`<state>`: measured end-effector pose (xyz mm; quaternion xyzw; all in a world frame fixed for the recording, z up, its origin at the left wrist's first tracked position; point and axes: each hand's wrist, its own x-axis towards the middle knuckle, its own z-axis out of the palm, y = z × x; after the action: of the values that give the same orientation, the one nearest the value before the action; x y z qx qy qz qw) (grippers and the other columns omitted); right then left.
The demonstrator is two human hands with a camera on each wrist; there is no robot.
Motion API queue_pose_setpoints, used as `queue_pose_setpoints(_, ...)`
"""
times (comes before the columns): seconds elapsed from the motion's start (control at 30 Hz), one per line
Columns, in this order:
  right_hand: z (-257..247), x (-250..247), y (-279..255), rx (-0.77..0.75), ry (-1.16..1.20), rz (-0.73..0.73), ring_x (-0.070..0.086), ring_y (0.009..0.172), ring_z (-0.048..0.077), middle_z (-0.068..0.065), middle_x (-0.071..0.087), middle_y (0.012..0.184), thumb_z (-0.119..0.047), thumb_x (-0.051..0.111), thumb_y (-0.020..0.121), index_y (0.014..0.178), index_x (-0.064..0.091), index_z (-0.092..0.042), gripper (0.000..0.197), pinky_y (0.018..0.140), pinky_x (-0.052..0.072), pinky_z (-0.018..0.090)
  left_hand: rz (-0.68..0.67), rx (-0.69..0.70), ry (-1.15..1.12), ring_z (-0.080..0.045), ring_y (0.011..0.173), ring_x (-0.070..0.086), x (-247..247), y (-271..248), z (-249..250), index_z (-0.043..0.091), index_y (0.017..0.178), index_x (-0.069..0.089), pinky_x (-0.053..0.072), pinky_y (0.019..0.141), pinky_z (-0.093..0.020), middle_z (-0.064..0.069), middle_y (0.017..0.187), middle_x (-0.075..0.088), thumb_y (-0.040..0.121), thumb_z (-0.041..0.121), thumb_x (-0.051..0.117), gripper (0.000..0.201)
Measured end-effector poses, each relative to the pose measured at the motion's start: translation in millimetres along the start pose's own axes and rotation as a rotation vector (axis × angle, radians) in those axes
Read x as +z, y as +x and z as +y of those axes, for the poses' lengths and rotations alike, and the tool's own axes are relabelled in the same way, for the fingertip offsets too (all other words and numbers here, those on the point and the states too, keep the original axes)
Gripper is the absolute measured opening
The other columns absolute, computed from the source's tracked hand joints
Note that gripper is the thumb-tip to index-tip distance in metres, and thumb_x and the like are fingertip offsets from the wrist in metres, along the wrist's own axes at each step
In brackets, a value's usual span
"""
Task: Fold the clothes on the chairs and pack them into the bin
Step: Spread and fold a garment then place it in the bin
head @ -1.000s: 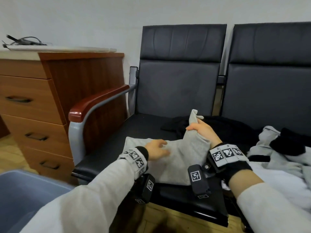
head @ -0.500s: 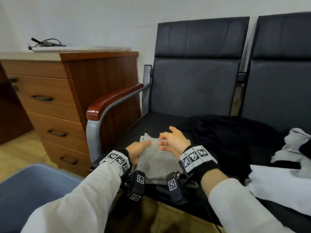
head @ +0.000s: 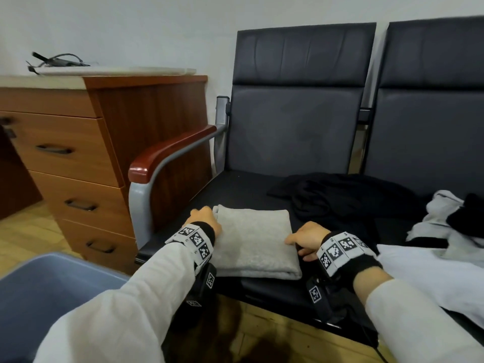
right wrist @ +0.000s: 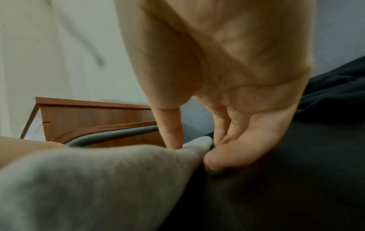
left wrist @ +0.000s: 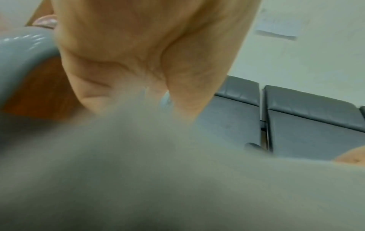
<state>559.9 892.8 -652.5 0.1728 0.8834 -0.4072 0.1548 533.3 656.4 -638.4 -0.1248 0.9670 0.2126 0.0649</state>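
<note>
A grey garment (head: 255,239), folded into a flat rectangle, lies at the front of the left chair's seat (head: 235,188). My left hand (head: 205,218) grips its left edge, fingers curled down at the far left corner; in the left wrist view the cloth (left wrist: 177,179) hides them. My right hand (head: 303,239) pinches the right edge: the thumb (right wrist: 170,136) sits on top of the cloth (right wrist: 88,179) and the fingers (right wrist: 233,150) tuck in at its side. The blue bin (head: 44,289) stands on the floor at the lower left.
A black garment (head: 345,197) lies crumpled behind my right hand, across both seats. White and grey clothes (head: 445,231) are heaped on the right seat. A red-topped armrest (head: 167,155) and a wooden drawer cabinet (head: 65,153) stand between the chair and the bin.
The grey garment's raised right part has been folded over to the left and laid flat. Both hands have moved from its top to its left and right edges.
</note>
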Motion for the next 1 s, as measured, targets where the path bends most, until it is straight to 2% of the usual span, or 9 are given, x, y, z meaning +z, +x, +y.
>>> queue_pose_setpoints(0.13,-1.1,-5.0,-11.7,0.034,0.072,-0.025,0.066,0.07,0.023,0.014,0.064,0.092,-0.033,0.064,0.088,0.085,0.047,-0.008,0.031,0.06,0.057,0.031,-0.016,0.149,-0.361,-0.023,0.087,0.061,-3.1,-13.5,18.4,0.017,0.112,0.056,0.056,0.072,-0.033,-0.009,0.105,0.059,0.09,0.014,0.052,0.022)
queue_pose_setpoints(0.2,-3.7,-2.2,-16.0,0.042,0.117,-0.04,0.064,0.069,0.022,0.014,0.064,0.09,-0.033,0.065,0.088,0.08,0.044,-0.009,0.033,0.059,0.054,0.028,-0.22,0.113,-0.673,-0.02,0.061,0.056,3.0,-28.2,29.2,0.01,0.106,0.053,0.051,0.045,-0.023,-0.009,0.078,0.054,0.096,0.011,0.045,0.014)
queue_pose_setpoints(0.27,-4.5,2.7,-16.2,0.033,0.317,-0.09,0.06,0.067,0.023,0.015,0.061,0.085,-0.023,0.068,0.086,0.094,0.055,0.004,0.03,0.059,0.051,0.029,-0.398,0.057,-0.797,-0.019,0.049,0.055,12.1,-38.0,32.1,0.007,0.11,0.046,0.049,0.039,-0.022,-0.01,0.071,0.049,0.1,0.014,0.039,0.014)
queue_pose_setpoints(0.4,-12.9,10.6,-19.6,-0.042,0.812,-0.208,0.065,0.085,0.027,0.02,0.063,0.104,0.002,0.059,0.084,0.117,0.058,0.007,0.034,0.059,0.057,0.031,-0.487,-0.012,-0.815,-0.019,0.055,0.06,22.3,-36.7,24.0,0.006,0.122,0.043,0.055,0.049,-0.027,-0.011,0.074,0.053,0.1,0.025,0.042,0.029)
queue_pose_setpoints(0.57,-47.0,27.0,-31.2,-0.239,0.78,-0.202,0.067,0.099,0.033,0.028,0.065,0.11,-0.006,0.056,0.082,0.106,0.062,0.005,0.027,0.088,0.054,0.042,-0.574,0.006,-0.901,-0.027,0.073,0.064,18.3,-33.3,22.0,0.008,0.124,0.046,0.054,0.064,-0.034,-0.017,0.085,0.06,0.093,0.063,0.029,0.065)
queue_pose_setpoints(0.63,-59.0,37.4,-36.8,-0.302,0.828,-0.315,0.068,0.085,0.022,0.02,0.068,0.098,-0.004,0.055,0.089,0.104,0.06,0.0,0.017,0.078,0.055,0.033,-0.62,0.02,-0.98,-0.027,0.072,0.067,13.9,-29.8,15.2,0.008,0.111,0.056,0.055,0.062,-0.031,-0.017,0.083,0.067,0.086,0.074,0.022,0.079)
queue_pose_setpoints(0.73,-68.1,43.0,-39.5,-0.326,0.949,-0.411,0.061,0.071,0.015,0.011,0.06,0.091,0.0,0.057,0.091,0.127,0.048,-0.007,0.038,0.059,0.051,0.024,-0.578,0.079,-0.998,-0.024,0.088,0.066,4.8,-24.6,5.6,0.005,0.117,0.058,0.054,0.074,-0.029,-0.018,0.101,0.067,0.093,0.063,0.027,0.07)
queue_pose_setpoints(0.87,-59.9,33.3,-31.6,-0.313,0.921,-0.331,0.06,0.075,0.016,0.01,0.058,0.097,-0.001,0.054,0.092,0.13,0.049,-0.008,0.039,0.06,0.05,0.024,-0.418,0.071,-0.797,-0.028,0.102,0.06,2.2,-13.2,-8.0,0.001,0.129,0.05,0.047,0.098,-0.044,-0.016,0.114,0.062,0.096,0.019,0.05,0.038)
queue_pose_setpoints(1.0,-48.7,29.3,-25.0,-0.279,0.799,-0.25,0.061,0.078,0.014,0.009,0.062,0.101,-0.002,0.056,0.09,0.122,0.058,-0.012,0.034,0.065,0.05,0.023,-0.356,0.051,-0.759,-0.026,0.102,0.059,-6.7,-10.7,-15.1,0.0,0.129,0.05,0.049,0.091,-0.038,-0.016,0.119,0.06,0.095,0.016,0.051,0.037)
